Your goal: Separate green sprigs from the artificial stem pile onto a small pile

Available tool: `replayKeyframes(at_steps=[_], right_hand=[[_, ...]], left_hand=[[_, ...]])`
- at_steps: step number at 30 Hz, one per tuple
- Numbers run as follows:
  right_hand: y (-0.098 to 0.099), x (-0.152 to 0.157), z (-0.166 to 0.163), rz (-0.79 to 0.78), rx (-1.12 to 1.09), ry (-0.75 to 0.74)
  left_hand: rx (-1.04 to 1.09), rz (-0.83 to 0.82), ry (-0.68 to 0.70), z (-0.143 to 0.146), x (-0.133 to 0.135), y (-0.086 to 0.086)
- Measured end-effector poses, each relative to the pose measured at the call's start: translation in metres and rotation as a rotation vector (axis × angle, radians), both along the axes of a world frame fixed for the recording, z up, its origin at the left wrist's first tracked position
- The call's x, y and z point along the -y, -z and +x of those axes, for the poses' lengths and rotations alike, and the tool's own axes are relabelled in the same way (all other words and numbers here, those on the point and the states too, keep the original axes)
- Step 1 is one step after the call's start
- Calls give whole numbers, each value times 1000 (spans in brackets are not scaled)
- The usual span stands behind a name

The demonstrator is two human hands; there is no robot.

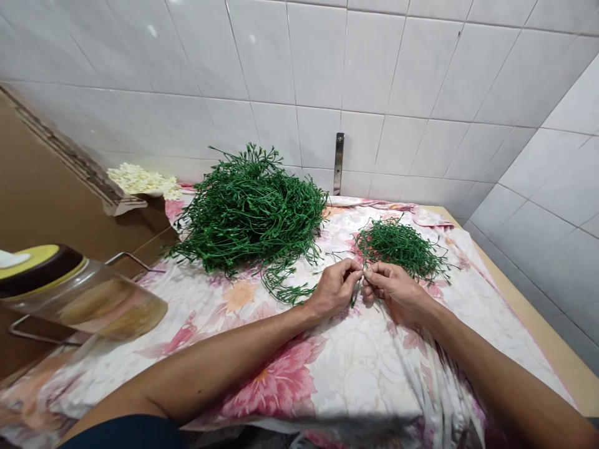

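Observation:
Both hands meet over the cloth, fingertips pinched together on a thin green artificial stem [354, 295], part of which hangs below them. My left hand [331, 288] grips it between thumb and forefinger, closed. Close beside it, my right hand [397, 290] is closed in a pinch on the same stem; the exact grip is partly hidden by the fingers. Just behind the right hand lies a small pile of green stems [397, 246]. A much larger heap of green stems [255, 215] sits to the left, with a loose cluster [285, 284] in front of it.
A floral cloth [276, 386] covers the table. At the left stands a clear jar [93, 299] with a dark and yellow lid, near a cardboard box [56, 174]. Cream-coloured pieces [140, 181] lie at the back left. White tiled wall [318, 75] closes the rear.

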State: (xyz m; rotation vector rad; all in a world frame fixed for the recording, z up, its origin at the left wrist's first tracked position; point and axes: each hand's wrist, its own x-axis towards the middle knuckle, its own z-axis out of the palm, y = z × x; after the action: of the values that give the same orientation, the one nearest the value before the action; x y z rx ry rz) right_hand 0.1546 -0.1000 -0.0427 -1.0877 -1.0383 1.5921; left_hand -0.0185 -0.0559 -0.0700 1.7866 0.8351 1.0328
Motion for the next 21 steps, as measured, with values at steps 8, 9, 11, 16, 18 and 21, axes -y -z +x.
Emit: replayKeyframes(at_steps=[8,9,11,16,18,21], right_hand=[[-3,-1,0,8,5,17],[-4,-1,0,12,19,14],[-3,-2,0,28,56,13],[0,-1,-4,182,368,89],[1,1,-7,305,624,162],[-2,7,-11,512,872,228]], left_hand=[[6,-17,-7,0,2,-3],[-1,-9,-11,-1,2,-4],[-23,17,-20,-1,2,-6],[-153,155,-45,-3,4,-11],[-187,178,-56,-3,4,-11],[-172,119,-80,-2,1,-9]])
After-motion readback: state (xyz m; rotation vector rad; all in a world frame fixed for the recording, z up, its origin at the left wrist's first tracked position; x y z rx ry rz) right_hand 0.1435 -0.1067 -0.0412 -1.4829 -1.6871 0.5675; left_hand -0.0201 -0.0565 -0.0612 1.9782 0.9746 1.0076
